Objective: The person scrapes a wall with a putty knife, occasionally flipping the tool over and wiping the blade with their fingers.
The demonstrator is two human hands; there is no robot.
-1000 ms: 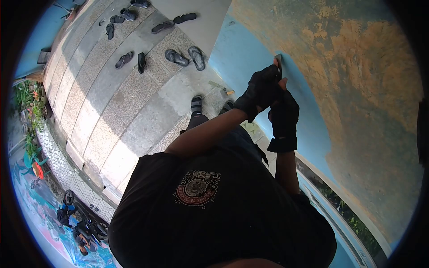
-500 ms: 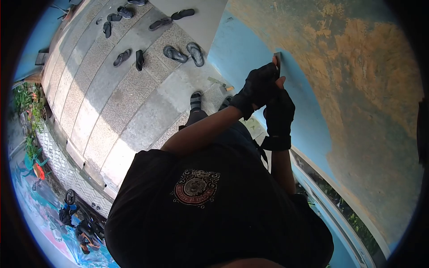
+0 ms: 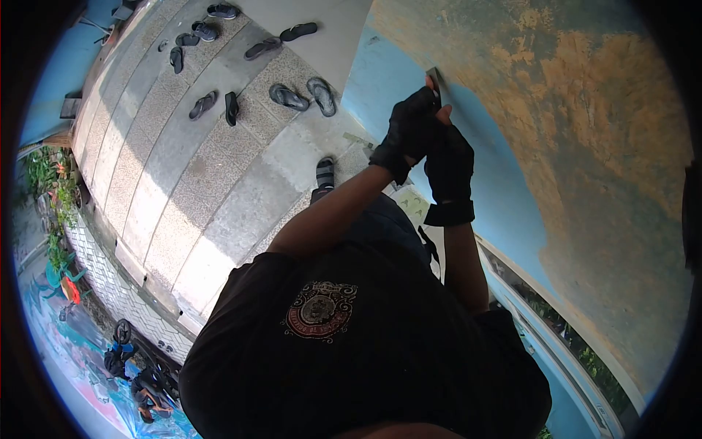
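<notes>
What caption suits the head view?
Gloved left hand and right hand hold a scraper against a blue wall with bare patches.

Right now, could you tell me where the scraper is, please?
Head view, upper centre: the scraper rests against the blue wall, held by the left hand and right hand.

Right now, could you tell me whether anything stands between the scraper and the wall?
Nothing visible does. The left hand and right hand grip the scraper, whose blade lies directly against the blue wall.
</notes>
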